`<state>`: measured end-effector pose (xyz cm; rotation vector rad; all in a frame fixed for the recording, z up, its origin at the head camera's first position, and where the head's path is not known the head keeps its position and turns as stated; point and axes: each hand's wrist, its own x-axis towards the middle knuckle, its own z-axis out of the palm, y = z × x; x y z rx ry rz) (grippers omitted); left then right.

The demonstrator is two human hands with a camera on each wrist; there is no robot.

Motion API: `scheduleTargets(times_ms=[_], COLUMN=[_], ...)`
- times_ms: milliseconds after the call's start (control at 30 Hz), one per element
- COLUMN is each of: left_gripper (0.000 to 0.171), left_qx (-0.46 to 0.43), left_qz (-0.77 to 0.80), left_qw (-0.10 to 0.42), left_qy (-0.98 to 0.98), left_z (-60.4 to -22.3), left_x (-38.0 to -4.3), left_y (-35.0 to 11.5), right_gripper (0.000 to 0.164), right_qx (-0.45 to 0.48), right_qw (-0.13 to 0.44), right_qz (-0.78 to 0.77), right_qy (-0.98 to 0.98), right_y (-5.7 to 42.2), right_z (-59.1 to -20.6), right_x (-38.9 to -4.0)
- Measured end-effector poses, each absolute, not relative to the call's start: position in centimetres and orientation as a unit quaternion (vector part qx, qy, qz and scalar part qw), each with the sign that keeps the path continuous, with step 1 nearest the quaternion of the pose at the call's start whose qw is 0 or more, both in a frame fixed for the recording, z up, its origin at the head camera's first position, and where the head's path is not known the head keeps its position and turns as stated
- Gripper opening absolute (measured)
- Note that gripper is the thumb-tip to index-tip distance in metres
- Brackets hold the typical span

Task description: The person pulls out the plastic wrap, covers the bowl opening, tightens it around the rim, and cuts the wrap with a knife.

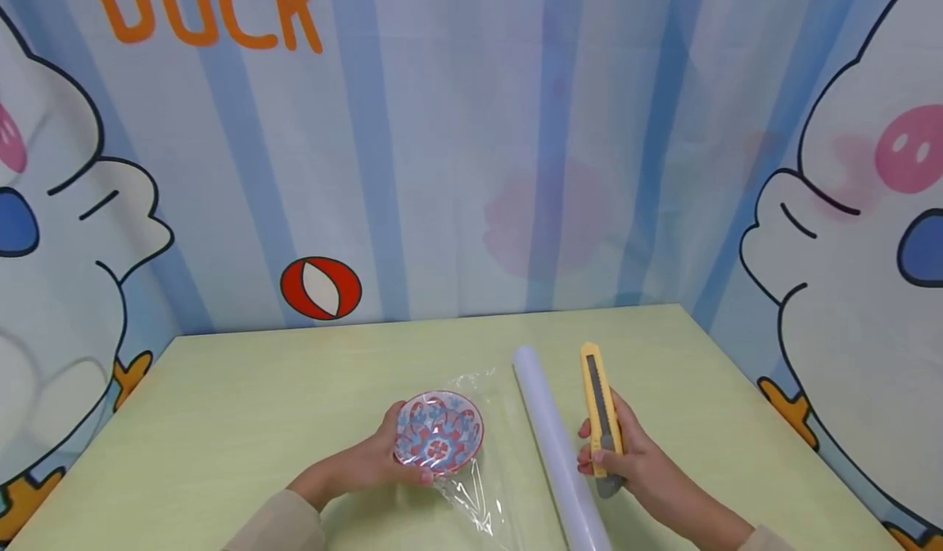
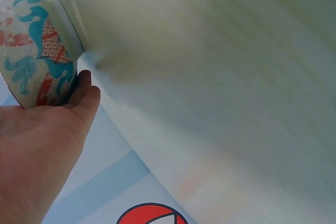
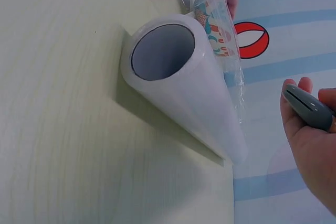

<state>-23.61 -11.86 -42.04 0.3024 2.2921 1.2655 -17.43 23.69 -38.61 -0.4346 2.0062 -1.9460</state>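
My left hand (image 1: 377,457) holds a round bowl (image 1: 439,432) with a red and blue pattern, gripping it at its left edge. Clear plastic film (image 1: 475,485) covers the bowl and trails off toward the roll. In the left wrist view, the bowl's patterned outer side (image 2: 39,51) rests against the fingers. My right hand (image 1: 626,449) grips a yellow utility knife (image 1: 598,404) with a grey end, held up with its thumb near the slider. Whether any blade sticks out is too small to tell. Between the hands lies a whitish film roll (image 1: 556,444), its hollow core showing in the right wrist view.
A pale yellow-green wood-grain table (image 1: 258,395) carries these things. Behind it hangs a striped blue and white cloth (image 1: 457,125) with the word DUCK, a red ball and white cartoon figures at both sides.
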Motion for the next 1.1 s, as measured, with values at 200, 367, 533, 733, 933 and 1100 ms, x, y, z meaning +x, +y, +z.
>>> scheduleTargets(times_ms=[200, 367, 533, 733, 933, 1100], left_gripper=[0.115, 0.115, 0.116, 0.114, 0.114, 0.114], left_qx=[0.111, 0.111, 0.106, 0.101, 0.097, 0.095], left_qz=[0.462, 0.463, 0.461, 0.467, 0.471, 0.469], left_qw=[0.251, 0.252, 0.249, 0.256, 0.253, 0.254], left_qy=[0.843, 0.843, 0.845, 0.840, 0.840, 0.841], left_z=[-42.2, -42.3, -42.3, -42.4, -42.3, -42.2], left_x=[-23.6, -23.7, -23.7, -23.6, -23.5, -23.5], left_y=[-11.9, -11.9, -11.9, -11.9, -11.9, -11.8], right_gripper=[0.046, 0.047, 0.040, 0.034, 0.032, 0.028], right_qx=[-0.071, -0.060, 0.005, 0.065, 0.078, 0.085], right_qw=[0.122, 0.124, 0.112, 0.082, 0.100, 0.114], right_qz=[-0.670, -0.663, -0.614, -0.506, -0.434, -0.401], right_qy=[0.729, 0.736, 0.781, 0.856, 0.892, 0.905], right_y=[24.0, 24.4, 25.1, 26.3, 26.9, 26.8], right_z=[-38.7, -39.2, -40.2, -41.6, -42.0, -42.3], right_x=[-17.6, -17.7, -18.6, -20.5, -22.5, -23.5])
